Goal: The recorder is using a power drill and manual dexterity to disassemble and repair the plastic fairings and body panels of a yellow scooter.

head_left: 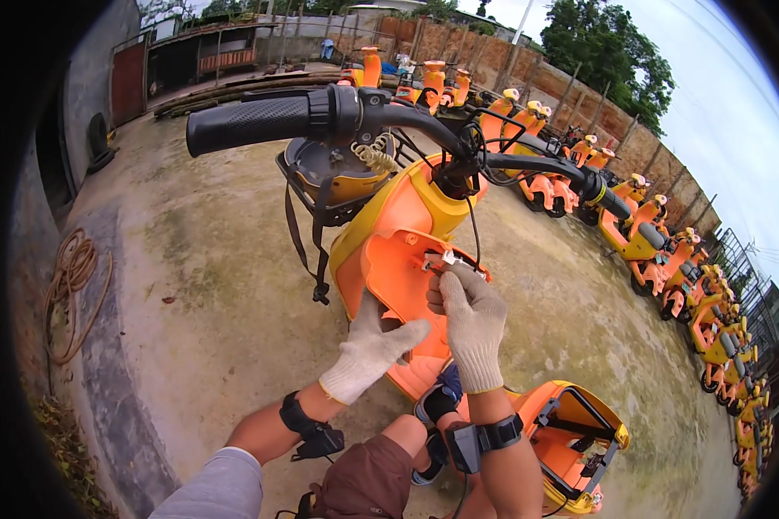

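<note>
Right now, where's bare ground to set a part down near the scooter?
Bare concrete lies left of the scooter, up to the coiled hose. More lies right, before the parked scooter row. Crowded around both gloved hands at the front panel.

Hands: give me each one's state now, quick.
Left hand: open, fingers spread against the orange front panel.
Right hand: closed, pinching a small white connector.

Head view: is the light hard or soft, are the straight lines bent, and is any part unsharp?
Head view: soft, even daylight under a pale sky, no hard shadows on the concrete ground; fisheye bends the handlebar and the row of parked scooters toward the rim; black corners frame the picture; both gloved hands, left hand and right hand, look sharp.
</note>
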